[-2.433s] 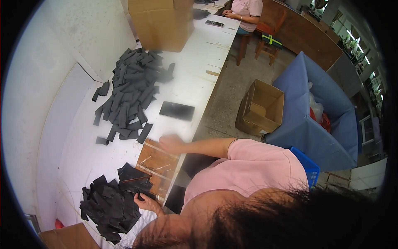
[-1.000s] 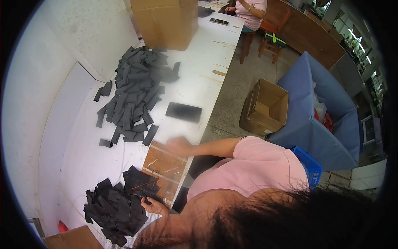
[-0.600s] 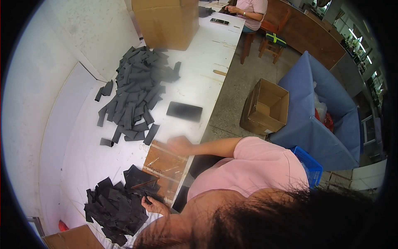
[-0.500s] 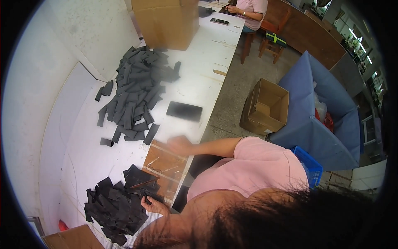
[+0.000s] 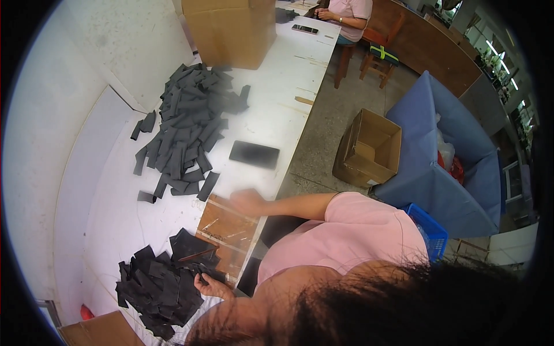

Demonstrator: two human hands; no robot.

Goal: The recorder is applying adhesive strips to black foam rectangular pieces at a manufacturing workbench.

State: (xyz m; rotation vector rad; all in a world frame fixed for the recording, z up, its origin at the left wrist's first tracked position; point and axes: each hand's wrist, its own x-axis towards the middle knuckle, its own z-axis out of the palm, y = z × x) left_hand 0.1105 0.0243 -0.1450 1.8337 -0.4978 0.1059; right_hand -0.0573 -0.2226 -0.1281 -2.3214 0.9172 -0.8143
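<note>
Black strips fill two heaps: a far pile [image 5: 184, 127] well apart, a near pile [image 5: 158, 282] by us. Our left hand [image 5: 209, 285] pinches one; our right hand [image 5: 247, 202] rests loosely, empty, on cardboard sheet [image 5: 225, 228]. Much seems left.
</note>
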